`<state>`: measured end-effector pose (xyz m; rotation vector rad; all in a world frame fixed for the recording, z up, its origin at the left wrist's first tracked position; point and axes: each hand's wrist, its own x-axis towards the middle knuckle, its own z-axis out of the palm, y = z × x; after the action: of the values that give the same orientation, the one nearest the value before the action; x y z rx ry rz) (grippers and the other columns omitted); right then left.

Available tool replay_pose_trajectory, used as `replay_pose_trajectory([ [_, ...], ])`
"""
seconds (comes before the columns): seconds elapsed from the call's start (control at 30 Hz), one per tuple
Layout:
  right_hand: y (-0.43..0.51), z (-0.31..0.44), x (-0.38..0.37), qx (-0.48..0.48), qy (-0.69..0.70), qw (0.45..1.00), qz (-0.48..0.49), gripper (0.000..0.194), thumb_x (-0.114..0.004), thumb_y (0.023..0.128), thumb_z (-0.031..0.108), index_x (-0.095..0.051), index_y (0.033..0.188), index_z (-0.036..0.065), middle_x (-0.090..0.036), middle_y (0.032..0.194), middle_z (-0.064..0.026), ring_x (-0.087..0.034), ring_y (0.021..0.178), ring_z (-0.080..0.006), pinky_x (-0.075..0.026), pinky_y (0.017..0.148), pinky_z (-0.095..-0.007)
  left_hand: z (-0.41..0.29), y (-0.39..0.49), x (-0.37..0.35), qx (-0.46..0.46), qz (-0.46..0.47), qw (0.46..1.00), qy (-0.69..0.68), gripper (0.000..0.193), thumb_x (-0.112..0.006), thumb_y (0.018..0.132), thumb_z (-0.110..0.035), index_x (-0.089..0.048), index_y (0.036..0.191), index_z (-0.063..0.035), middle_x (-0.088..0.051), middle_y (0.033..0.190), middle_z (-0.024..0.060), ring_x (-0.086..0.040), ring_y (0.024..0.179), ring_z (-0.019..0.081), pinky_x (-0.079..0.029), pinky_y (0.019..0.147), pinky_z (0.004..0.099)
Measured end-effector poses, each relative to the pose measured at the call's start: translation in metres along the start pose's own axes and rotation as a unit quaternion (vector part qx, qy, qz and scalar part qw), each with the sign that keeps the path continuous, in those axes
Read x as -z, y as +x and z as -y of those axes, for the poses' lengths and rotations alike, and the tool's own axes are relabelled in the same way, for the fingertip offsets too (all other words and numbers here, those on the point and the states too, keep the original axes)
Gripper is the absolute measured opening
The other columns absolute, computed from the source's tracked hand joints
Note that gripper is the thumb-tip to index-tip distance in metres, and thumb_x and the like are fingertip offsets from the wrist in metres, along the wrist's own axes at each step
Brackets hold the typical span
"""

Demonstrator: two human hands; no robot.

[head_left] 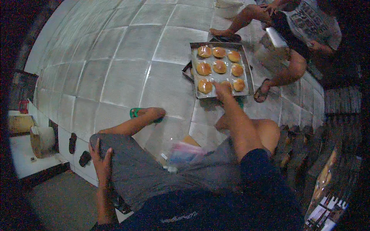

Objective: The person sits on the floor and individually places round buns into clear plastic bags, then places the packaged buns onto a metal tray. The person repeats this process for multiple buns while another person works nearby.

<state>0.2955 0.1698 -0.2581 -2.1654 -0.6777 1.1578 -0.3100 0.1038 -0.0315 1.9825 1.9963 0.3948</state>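
Observation:
My right hand (223, 90) reaches over the near edge of a shallow tray (250, 78). It covers part of the middle bun (227, 85) in the nearest row; blur hides whether the fingers grip it. Several golden-brown round buns (219, 67) lie in rows on a pale liner, with shiny clear wrapping over them. Beneath the tray's left side shows the corner of another dark tray (188, 72). My left hand (101, 161) rests on my left knee, fingers spread and holding nothing.
A person (300, 63) sits beyond the tray at right, a sandaled foot close to it. Pink and blue plastic packaging (185, 153) lies on the tiled floor (124, 83) between my legs. Dark slippers (84, 158) and a cardboard box (43, 141) are at left.

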Motion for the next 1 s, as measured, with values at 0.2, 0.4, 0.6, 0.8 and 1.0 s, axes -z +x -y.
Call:
replay_pose_trajectory([
  [0.2,0.051,-0.117,-0.102,-0.188,0.585,0.786,0.067,0.060,-0.073,0.088,0.052,-0.062,0.123,0.005,-0.067,0.104,-0.0109,-0.065,0.091,-0.0300,-0.056,0.084,-0.0467,-0.019,0.012,-0.018,0.066,-0.025,0.997,-0.030,0.065,-0.084,0.081,-0.022,-0.061,0.141,-0.0113,-0.031,0.163,0.0238,-0.036,0.148,0.0416,-0.034,0.120,0.0486],
  [0.4,0.032,-0.070,-0.111,-0.207,0.393,0.864,-0.238,0.040,-0.071,0.078,0.025,-0.061,0.113,0.008,-0.064,0.105,-0.0088,-0.065,0.091,-0.0244,-0.056,0.078,-0.0437,-0.017,0.037,-0.027,0.047,-0.004,0.995,0.084,0.069,-0.087,0.076,-0.029,-0.063,0.139,-0.0144,-0.034,0.161,0.0236,-0.039,0.146,0.0430,-0.038,0.117,0.0499],
  [0.6,-0.043,-0.010,-0.069,-0.091,0.597,0.787,-0.130,0.030,-0.069,0.075,0.022,-0.062,0.100,0.006,-0.060,0.094,-0.0066,-0.063,0.085,-0.0230,-0.056,0.077,-0.0374,-0.011,0.036,-0.034,0.018,-0.022,0.990,0.138,0.068,-0.087,0.074,-0.036,-0.064,0.136,-0.0207,-0.035,0.160,0.0240,-0.041,0.142,0.0458,-0.040,0.115,0.0527],
  [0.8,-0.158,0.028,-0.032,-0.045,0.611,0.789,-0.037,0.036,-0.067,0.076,0.026,-0.062,0.104,0.004,-0.063,0.095,-0.0091,-0.066,0.083,-0.0267,-0.056,0.078,-0.0393,0.011,0.039,-0.051,-0.158,0.041,0.935,0.314,0.070,-0.082,0.076,-0.052,-0.067,0.131,-0.0101,-0.045,0.156,0.0186,-0.040,0.142,0.0469,-0.032,0.114,0.0645],
  [1.0,-0.312,0.023,0.072,0.042,0.549,0.834,-0.031,0.032,-0.068,0.076,0.023,-0.062,0.102,0.005,-0.060,0.086,-0.0046,-0.062,0.077,-0.0242,-0.053,0.078,-0.0380,0.035,0.075,-0.124,-0.206,0.353,0.906,0.112,0.061,-0.078,0.083,-0.046,-0.066,0.130,-0.0102,-0.057,0.144,0.0168,-0.047,0.139,0.0348,-0.033,0.116,0.0589],
])
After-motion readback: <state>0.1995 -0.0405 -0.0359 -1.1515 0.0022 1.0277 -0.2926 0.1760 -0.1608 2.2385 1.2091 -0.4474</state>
